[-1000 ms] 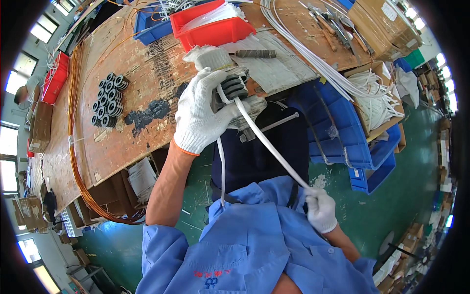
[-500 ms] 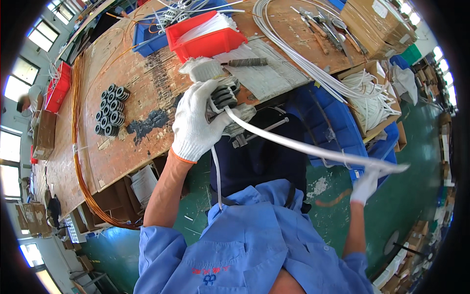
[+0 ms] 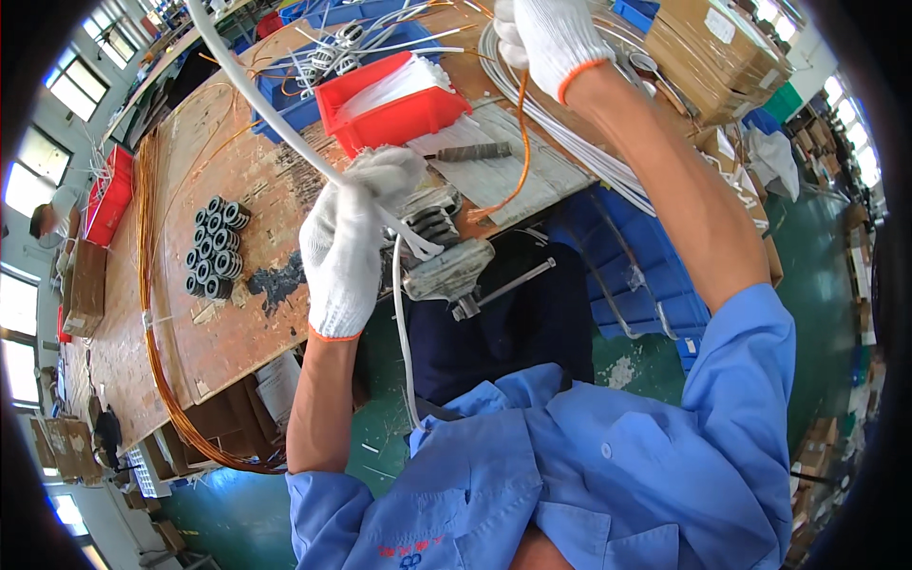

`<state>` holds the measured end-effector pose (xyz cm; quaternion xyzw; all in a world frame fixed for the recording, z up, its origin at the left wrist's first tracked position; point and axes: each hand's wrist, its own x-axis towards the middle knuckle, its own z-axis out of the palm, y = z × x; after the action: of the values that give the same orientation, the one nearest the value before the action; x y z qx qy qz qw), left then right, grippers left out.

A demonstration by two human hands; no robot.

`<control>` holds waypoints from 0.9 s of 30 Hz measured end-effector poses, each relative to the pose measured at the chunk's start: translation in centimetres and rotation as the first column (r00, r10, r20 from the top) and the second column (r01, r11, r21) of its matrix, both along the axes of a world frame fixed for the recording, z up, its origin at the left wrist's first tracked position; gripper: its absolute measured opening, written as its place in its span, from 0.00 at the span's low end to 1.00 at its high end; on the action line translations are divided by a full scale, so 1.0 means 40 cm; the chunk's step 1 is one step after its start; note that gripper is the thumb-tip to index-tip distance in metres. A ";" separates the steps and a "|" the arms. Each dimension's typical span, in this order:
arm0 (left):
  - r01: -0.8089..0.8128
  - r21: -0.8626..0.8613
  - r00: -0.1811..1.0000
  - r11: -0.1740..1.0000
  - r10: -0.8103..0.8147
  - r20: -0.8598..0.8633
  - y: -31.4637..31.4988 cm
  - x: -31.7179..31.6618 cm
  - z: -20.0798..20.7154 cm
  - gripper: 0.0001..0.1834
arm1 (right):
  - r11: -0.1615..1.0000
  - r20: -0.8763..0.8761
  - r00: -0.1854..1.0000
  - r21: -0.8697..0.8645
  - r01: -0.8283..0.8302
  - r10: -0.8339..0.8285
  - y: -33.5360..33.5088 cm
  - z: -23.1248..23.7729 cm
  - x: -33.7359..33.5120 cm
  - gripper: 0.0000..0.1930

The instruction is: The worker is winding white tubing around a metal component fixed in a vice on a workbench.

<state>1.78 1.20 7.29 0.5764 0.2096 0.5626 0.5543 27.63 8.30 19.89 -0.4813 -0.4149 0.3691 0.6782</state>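
My left hand (image 3: 342, 247), in a white knit glove, is closed around a white flexible tube (image 3: 275, 119). The tube runs up past the far left edge, and its other end lies by the vise. Held in the metal vise (image 3: 451, 271) at the bench edge is a black ribbed coil (image 3: 432, 223). My right hand (image 3: 556, 43), gloved too, is raised at the far side with its fingers closed on an orange wire (image 3: 525, 142). That wire hangs from the hand and curves down toward the vise. A thinner white cord (image 3: 401, 332) drops from beside my left hand.
Several black ringed coils (image 3: 216, 245) stand grouped on the wooden bench (image 3: 171, 323). Beyond the vise are a red bin (image 3: 380, 119) of white strips, a file-like tool (image 3: 475, 151) and looped white tubing (image 3: 608, 157). A blue crate (image 3: 617, 266) sits right of the bench.
My right hand has swung from the low right up to the far side, the orange wire now in it. The white tube's long end has gone from right to far left; my left hand shifted slightly left.
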 end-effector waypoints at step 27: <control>-0.103 0.188 0.991 0.977 0.118 -0.067 -0.141 0.002 0.061 0.29 | 0.973 0.954 0.258 0.100 0.208 -0.153 0.502 0.120 -0.093 0.28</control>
<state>1.84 -4.44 9.75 0.6343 0.2099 0.5865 0.4579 23.93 28.40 24.71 -0.6652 -0.6716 -0.0632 0.3201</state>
